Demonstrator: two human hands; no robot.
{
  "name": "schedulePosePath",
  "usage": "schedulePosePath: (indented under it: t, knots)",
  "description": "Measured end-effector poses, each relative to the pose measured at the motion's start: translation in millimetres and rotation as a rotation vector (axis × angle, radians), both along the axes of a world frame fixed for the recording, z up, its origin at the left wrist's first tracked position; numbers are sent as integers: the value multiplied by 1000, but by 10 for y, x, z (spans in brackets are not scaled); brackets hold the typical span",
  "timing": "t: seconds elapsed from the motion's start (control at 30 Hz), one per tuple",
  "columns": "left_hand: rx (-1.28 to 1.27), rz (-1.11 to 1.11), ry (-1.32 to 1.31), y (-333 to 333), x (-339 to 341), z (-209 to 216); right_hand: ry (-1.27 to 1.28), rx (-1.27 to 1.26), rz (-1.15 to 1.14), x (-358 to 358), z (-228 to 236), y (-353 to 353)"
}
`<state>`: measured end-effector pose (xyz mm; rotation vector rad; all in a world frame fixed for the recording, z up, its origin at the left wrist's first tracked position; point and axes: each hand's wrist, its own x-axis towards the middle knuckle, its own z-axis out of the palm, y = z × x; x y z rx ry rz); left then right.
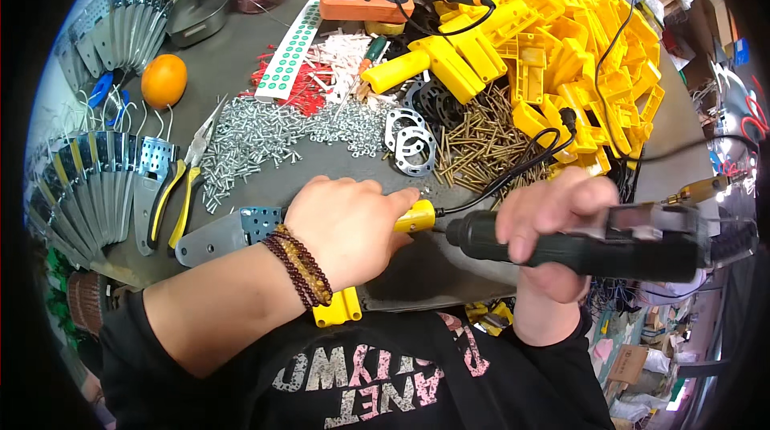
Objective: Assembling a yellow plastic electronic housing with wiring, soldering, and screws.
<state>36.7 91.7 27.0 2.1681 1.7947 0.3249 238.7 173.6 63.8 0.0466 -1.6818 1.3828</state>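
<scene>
My left hand (341, 225) is wrapped over a yellow plastic handle (415, 217), hiding most of it. A black cord (473, 204) leaves the handle's right end. From the hand's left side sticks out a grey metal plate with a perforated blue-grey part (258, 224); the hand hides where plate and handle meet. My right hand (553, 225) closes around a black electric screwdriver (642, 255), slightly blurred. Its nose points left, close beside the handle's right end; whether the bit touches a screw, I cannot tell.
Silver screws (249, 137), brass-coloured screws (477, 141) and yellow plastic shells (561, 45) lie heaped across the table. Yellow-handled pliers (188, 177) and metal plates (84, 181) are at left. An orange meter (365, 1) sits farther back. Another yellow shell (338, 307) is at the near edge.
</scene>
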Motion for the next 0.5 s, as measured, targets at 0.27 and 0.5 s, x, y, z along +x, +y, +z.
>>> schedulePosePath:
  t: [0.27,0.5]
  knots:
    - [-54,32,-36,-11,15,20,-57,109,138,-285,178,117]
    - [-127,29,37,22,30,45,-55,65,207,-425,76,127]
